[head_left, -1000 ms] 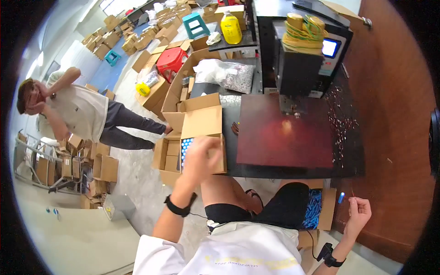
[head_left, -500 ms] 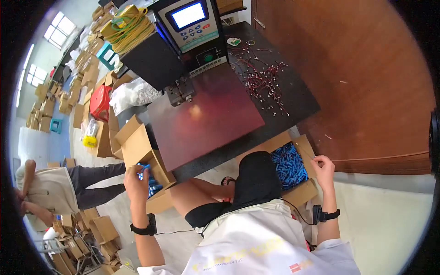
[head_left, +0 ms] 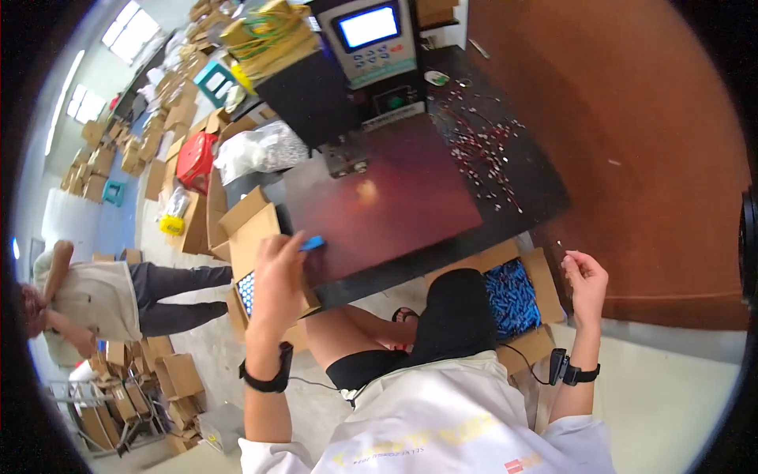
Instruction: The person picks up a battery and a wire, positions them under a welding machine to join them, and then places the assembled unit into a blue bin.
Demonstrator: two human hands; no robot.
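1. Left hand (head_left: 278,267): fingertips closed on one smooth blue cylinder (head_left: 314,243), seen over the left part of the flat reddish plate (head_left: 403,213).
2. Right hand (head_left: 586,280): thumb and forefinger pinched on a thin wire (head_left: 560,244); hands well apart.
3. Right-side carton (head_left: 546,283), cardboard: loose blue pieces (head_left: 512,299), jumbled.
4. Left-side carton (head_left: 254,231), open: round cylinder ends (head_left: 246,294), in rows.
5. Black desk (head_left: 541,186): tangled red wires (head_left: 480,150), pale-tipped.

Red stool (head_left: 196,162), teal stool (head_left: 212,82)
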